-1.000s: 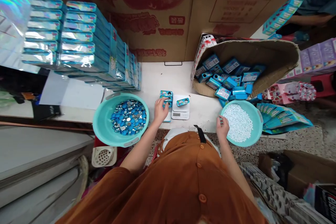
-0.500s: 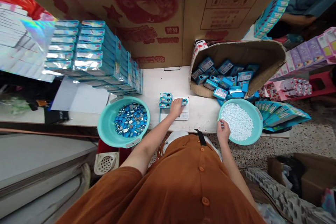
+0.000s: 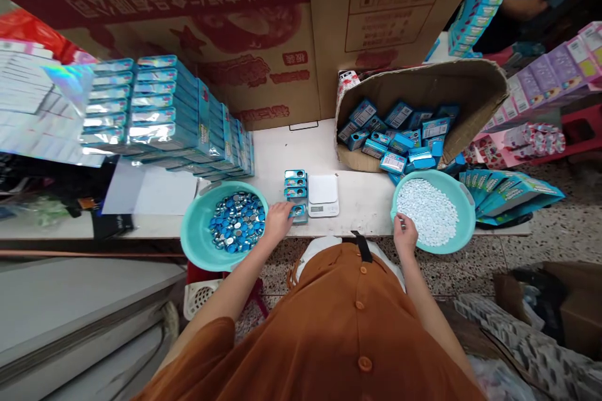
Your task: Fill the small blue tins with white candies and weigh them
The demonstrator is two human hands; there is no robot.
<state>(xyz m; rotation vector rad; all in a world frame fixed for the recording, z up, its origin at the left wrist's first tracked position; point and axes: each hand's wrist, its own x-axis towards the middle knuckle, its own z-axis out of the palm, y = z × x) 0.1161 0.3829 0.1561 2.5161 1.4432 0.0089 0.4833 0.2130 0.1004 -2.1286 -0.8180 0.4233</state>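
My left hand [image 3: 278, 220] has its fingers closed on the left end of a small blue box [image 3: 298, 213], at the front of a short row of similar blue boxes [image 3: 295, 183]. These have dark round openings on top. Just to their right lies a white digital scale [image 3: 323, 190] with a bare plate and a small display. My right hand [image 3: 405, 234] is at the left rim of a turquoise basin [image 3: 465, 225] of white candies [image 3: 427, 212]. Its fingers are pinched together, and what they hold, if anything, is hidden.
Left stands another turquoise basin [image 3: 190, 232] of blue and silver round caps [image 3: 237, 222]. Behind it are wrapped stacks of blue boxes [image 3: 164, 109]. A cut-open carton [image 3: 489, 84] holds jumbled blue boxes; a large carton [image 3: 226, 50] walls the back. Another person's arm [image 3: 524, 7] shows far right.
My left hand has moved left and toward me with the small blue box, from the scale to the front of the row. My right hand stays by the candy basin.
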